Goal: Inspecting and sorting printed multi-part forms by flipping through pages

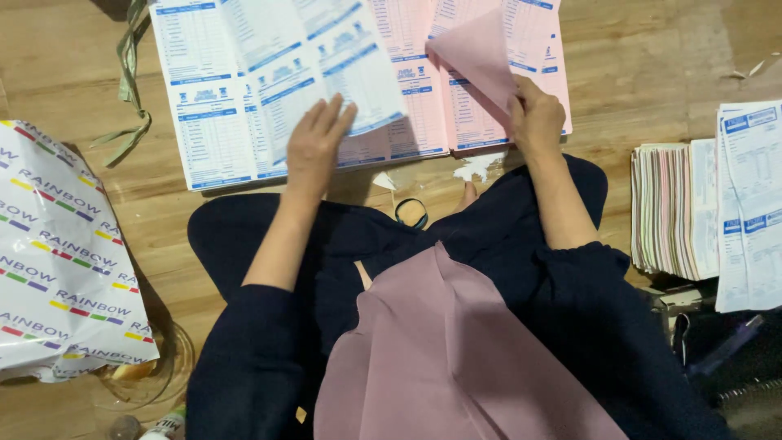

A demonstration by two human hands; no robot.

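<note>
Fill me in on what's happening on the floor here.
A person sits on a wooden floor with printed forms spread in front of them. Their left hand lies flat on the white and blue forms, while the right hand pinches the lifted corner of a pink form, peeling it up from the pink forms beneath. A stack of sorted forms stands to the right, and a wrapped paper pack lies to the left.

The person wears a dark navy garment with long sleeves (244, 358) pushed up to the elbows, forearms bare. A dusty pink scarf (440, 350) hangs down the front in a broad fold. Both hands are bare.
</note>
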